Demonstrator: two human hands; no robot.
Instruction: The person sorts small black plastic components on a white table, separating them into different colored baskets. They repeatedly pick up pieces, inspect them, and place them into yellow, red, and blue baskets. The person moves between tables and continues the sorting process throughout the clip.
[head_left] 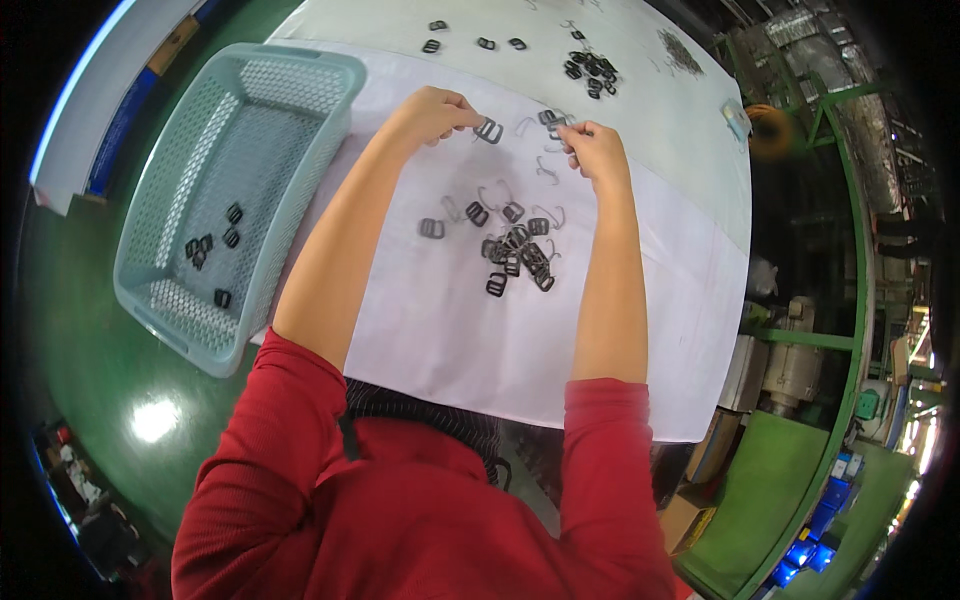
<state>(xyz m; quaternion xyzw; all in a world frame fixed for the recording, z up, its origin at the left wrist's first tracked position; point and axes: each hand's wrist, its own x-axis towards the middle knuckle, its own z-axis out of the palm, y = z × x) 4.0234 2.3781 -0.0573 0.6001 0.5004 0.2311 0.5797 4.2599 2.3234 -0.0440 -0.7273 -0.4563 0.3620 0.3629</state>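
The black buckle (489, 131) pinched in the left hand (432, 112) should be kept level while the right hand (592, 148), fingers closed on a small clip (553, 121), is brought to it.

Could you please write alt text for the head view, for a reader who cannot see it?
A person in red sleeves holds a small black buckle in the left hand and another in the right hand, above a white-covered table. A pile of buckles lies between the forearms; a pale blue basket sits at left.
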